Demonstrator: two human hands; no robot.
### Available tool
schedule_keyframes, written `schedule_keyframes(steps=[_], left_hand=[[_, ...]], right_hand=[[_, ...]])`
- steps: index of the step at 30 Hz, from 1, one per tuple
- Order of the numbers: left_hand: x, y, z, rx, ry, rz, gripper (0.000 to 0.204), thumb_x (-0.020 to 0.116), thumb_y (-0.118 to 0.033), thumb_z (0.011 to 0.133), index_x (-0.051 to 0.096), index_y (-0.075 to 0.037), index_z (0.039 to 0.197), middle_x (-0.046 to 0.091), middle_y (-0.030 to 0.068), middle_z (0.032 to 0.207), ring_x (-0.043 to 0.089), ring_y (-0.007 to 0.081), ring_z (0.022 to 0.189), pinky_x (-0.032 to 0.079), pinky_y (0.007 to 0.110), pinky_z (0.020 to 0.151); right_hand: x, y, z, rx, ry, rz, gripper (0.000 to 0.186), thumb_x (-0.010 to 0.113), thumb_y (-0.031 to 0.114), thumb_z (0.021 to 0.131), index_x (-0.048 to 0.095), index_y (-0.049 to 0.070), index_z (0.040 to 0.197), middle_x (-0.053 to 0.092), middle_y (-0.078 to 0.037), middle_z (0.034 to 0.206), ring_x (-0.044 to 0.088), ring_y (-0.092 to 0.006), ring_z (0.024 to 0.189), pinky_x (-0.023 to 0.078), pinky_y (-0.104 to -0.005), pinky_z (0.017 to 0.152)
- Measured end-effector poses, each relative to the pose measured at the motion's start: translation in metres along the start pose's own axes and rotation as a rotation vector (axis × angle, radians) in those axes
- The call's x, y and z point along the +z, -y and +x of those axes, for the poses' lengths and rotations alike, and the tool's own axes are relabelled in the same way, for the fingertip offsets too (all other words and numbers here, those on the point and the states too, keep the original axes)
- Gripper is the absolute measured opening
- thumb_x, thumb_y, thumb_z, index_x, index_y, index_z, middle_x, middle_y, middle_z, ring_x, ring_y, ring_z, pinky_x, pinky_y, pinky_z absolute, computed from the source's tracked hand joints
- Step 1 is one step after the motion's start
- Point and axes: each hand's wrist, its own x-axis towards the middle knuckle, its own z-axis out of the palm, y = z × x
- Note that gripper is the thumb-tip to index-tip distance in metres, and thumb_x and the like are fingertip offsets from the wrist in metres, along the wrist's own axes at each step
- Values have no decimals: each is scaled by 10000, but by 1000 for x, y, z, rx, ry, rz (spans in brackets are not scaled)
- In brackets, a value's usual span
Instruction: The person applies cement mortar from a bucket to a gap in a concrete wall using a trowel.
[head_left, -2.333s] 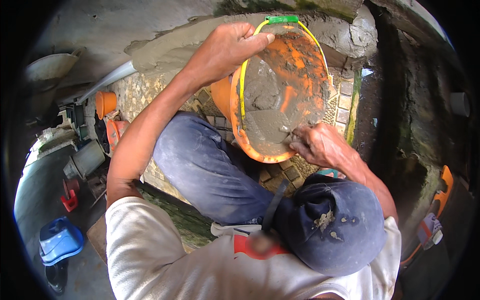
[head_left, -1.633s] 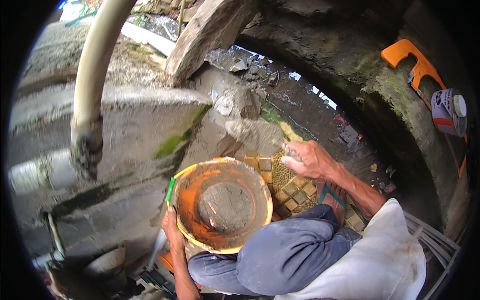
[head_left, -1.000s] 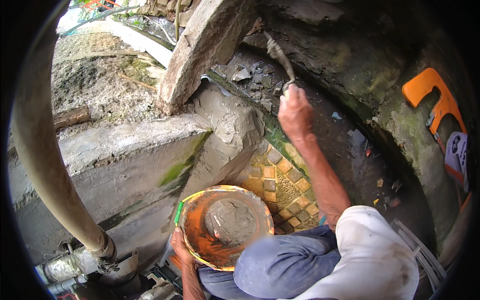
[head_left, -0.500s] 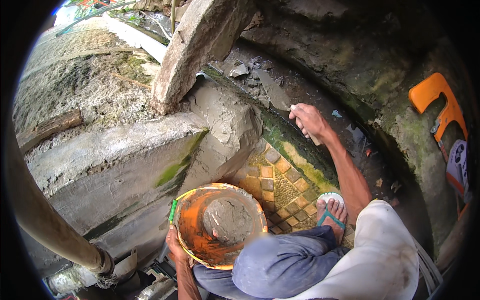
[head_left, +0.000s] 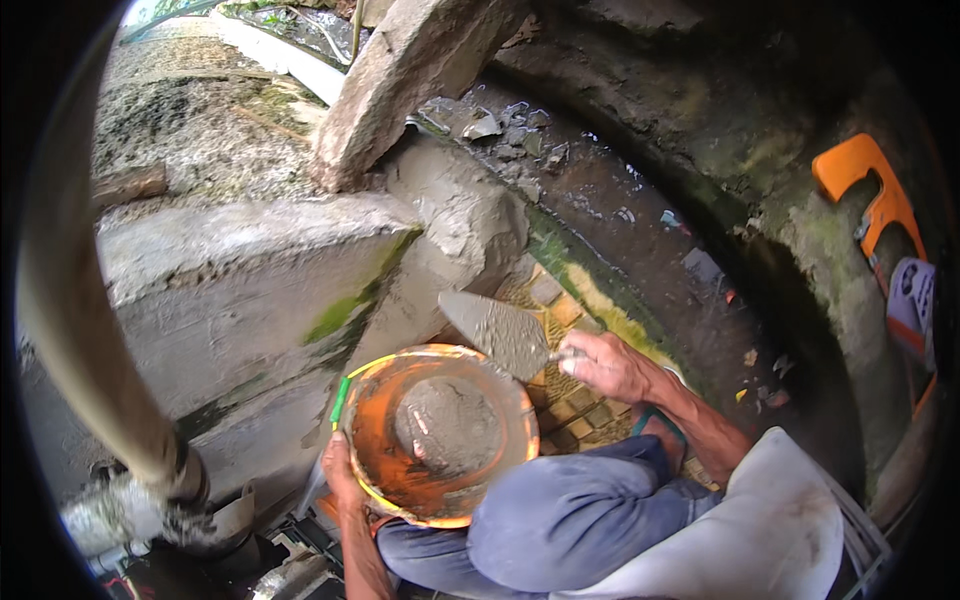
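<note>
My right hand (head_left: 605,366) is closed round the handle of a pointed trowel (head_left: 497,330), whose blade carries a film of grey mortar. The blade hangs just beyond the far right rim of an orange bucket (head_left: 375,425), over the patterned tiles. Wet grey mortar (head_left: 450,420) lies in the bottom of the bucket, and its inner wall is smeared. With my left hand (head_left: 342,470) I grip the bucket's left rim, just below the green sleeve (head_left: 340,402) of its handle. Behind the bucket, fresh mortar (head_left: 465,225) coats the corner at the end of the low wall.
A rough concrete post (head_left: 400,85) leans over the wall (head_left: 250,250). Right of the tiles (head_left: 575,415) runs a wet, dark channel with rubble (head_left: 520,135). An orange-handled saw (head_left: 880,195) rests against the right wall. A thick pipe (head_left: 95,330) rises at the left.
My right hand has brought the trowel back from the channel, toward me and left, near the bucket. The left hand stays on the rim. The view has shifted slightly.
</note>
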Motion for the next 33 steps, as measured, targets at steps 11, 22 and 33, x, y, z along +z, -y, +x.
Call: schedule_keyframes(steps=[11,22,33], left_hand=[[13,-11,5,87,134,53,372,609,-384,1104,630,-94,872,551,-73,839,453,57,770,404,279,691],[40,-34,-3,291,162,159,496,633,-414,1071,525,-26,782,446,-40,785,407,87,783,397,322,666],[39,-37,-11,332,246,246,534,634,-504,1042,558,-45,782,452,-29,734,418,85,704,369,334,592]], right_hand=[[74,21,3,-451,77,-919,173,658,174,910,628,11,957,683,-179,871,737,-378,798,589,-505,649],[115,51,27,-405,136,-1306,123,590,95,911,646,-1,965,690,-195,878,746,-366,802,621,-469,646],[150,67,53,-390,209,-1713,164,574,38,930,649,-39,1053,711,-221,934,758,-351,895,630,-437,704]])
